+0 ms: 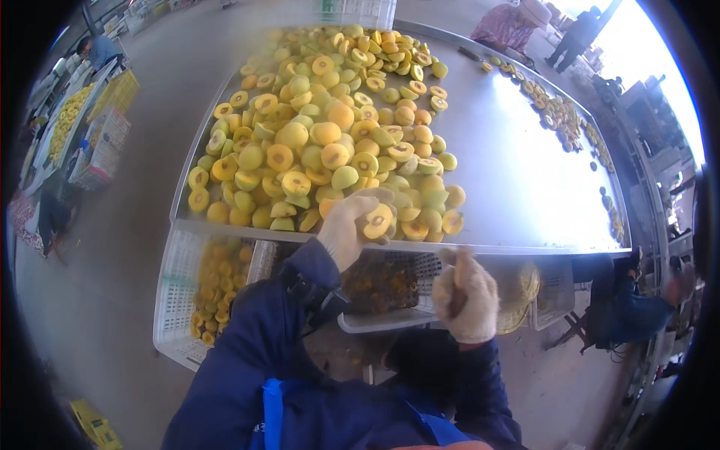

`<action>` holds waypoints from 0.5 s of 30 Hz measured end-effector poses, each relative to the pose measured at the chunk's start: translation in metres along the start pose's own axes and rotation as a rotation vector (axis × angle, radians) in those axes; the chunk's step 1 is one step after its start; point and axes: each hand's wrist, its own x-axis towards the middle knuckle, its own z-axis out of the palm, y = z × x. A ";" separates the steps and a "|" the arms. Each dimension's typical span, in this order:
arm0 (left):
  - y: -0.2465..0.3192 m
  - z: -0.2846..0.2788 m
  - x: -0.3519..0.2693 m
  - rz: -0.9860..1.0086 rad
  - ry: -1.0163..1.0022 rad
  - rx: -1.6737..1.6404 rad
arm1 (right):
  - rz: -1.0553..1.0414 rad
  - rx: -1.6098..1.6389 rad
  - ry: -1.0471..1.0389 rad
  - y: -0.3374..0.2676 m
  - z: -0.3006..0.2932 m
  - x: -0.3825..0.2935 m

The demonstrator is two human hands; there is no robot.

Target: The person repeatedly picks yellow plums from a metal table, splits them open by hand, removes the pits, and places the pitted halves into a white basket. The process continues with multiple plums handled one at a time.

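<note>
My left hand [346, 228], in a pale work glove, holds a halved yellow apricot [378, 221] above the table's near edge. The cut face is turned up, with a brown stone or hollow in its middle. Beyond it spreads a large heap of apricots [304, 135], many of them halved, yellow to green. My right hand [467, 301], gloved too, is closed just off the table edge around what looks like a short brown handle [460, 281]. The far end of that handle is too blurred to make out.
The metal table [484, 185] has a raised rim. Below it stand a white crate of apricot halves [174, 298] and a crate with dark brown contents [379, 281]. More cut fruit [562, 121] lies along the far right rim, near a person [509, 28] in a hat.
</note>
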 end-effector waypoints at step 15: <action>-0.023 0.014 0.013 -0.090 0.181 -0.131 | -0.192 -0.537 -0.192 0.061 0.042 0.076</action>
